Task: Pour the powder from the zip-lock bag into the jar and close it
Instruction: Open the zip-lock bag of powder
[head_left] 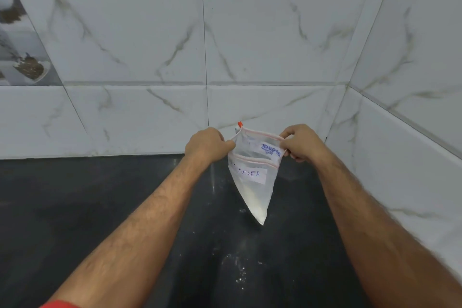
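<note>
Head view: my left hand and right hand pinch the zip-lock bag mouth apart above the counter; powder sits low. Next I need the jar, unseen.

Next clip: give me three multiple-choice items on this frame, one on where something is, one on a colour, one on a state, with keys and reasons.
1. Where does the white powder sit in the zip-lock bag?
A. At the mouth
B. In the bottom corner
C. Spread evenly

2. What colour is the countertop?
A. White
B. Dark
C. Wooden brown

3. What state is the bag in?
A. Lying flat and sealed
B. Held by both hands with its mouth pulled apart
C. Held by one hand

Key: 1 B, the powder fills the hanging point. 2 B, the counter is near black. 3 B, the left hand and the right hand pinch opposite rims.
</note>
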The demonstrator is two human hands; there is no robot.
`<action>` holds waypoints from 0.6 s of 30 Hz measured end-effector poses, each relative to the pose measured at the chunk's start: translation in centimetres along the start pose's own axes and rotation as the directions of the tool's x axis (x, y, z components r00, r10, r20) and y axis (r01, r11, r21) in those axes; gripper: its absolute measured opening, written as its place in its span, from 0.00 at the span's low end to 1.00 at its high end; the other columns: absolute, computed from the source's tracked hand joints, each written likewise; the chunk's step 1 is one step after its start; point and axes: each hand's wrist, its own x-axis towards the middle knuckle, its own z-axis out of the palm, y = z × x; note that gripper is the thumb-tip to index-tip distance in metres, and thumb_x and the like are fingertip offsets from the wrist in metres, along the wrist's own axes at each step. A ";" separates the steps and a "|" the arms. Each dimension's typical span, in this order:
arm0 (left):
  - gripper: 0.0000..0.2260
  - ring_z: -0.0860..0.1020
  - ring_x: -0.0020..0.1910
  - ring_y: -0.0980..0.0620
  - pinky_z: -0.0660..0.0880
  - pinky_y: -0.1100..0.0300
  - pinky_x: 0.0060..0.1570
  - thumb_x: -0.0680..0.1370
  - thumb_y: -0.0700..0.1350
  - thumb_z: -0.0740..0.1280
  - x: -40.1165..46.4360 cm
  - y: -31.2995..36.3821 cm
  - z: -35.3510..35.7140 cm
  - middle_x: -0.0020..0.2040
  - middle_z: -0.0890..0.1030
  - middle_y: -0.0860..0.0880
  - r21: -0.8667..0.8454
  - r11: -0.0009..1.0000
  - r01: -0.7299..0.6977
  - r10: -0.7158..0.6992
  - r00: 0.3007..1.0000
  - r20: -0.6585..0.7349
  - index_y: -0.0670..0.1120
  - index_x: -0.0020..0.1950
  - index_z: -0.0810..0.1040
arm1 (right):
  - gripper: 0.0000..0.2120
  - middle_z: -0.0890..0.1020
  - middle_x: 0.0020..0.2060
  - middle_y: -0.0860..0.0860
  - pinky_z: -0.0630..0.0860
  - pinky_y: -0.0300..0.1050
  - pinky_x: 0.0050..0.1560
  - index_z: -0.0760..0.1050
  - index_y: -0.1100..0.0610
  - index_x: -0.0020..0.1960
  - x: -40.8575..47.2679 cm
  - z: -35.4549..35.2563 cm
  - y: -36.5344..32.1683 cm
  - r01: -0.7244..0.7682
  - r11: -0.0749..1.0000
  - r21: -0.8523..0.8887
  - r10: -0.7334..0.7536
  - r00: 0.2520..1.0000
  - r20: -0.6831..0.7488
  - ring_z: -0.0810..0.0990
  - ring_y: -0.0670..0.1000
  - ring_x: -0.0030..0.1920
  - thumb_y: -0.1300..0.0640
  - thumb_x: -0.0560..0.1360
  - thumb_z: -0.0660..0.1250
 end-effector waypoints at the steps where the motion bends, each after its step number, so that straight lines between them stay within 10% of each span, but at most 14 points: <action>1: 0.14 0.72 0.32 0.47 0.65 0.60 0.31 0.72 0.51 0.65 0.1 0.7 -0.2 0.28 0.72 0.49 -0.006 1.000 -0.019 0.019 1.000 -0.002 0.45 0.29 0.73 | 0.07 0.81 0.26 0.49 0.73 0.42 0.29 0.82 0.56 0.44 -0.1 -0.3 0.1 0.022 1.000 -0.002 -0.022 0.999 -0.043 0.76 0.49 0.25 0.65 0.72 0.66; 9: 0.14 0.73 0.32 0.47 0.71 0.56 0.36 0.73 0.52 0.64 0.7 4.6 -0.1 0.28 0.73 0.49 -0.095 0.986 -0.140 0.139 0.990 -0.016 0.43 0.36 0.80 | 0.06 0.82 0.34 0.45 0.80 0.48 0.44 0.82 0.49 0.42 -1.4 -3.2 0.6 0.147 0.987 -0.059 -0.158 0.906 -0.393 0.83 0.52 0.40 0.55 0.73 0.66; 18: 0.13 0.76 0.34 0.50 0.70 0.59 0.33 0.73 0.54 0.63 -1.3 1.0 8.0 0.31 0.77 0.53 -0.007 1.000 -0.022 0.023 0.995 0.094 0.48 0.32 0.75 | 0.10 0.86 0.45 0.47 0.68 0.39 0.33 0.84 0.49 0.53 -3.5 3.4 6.0 0.002 0.964 -0.266 -0.060 0.976 -0.211 0.78 0.48 0.39 0.54 0.78 0.64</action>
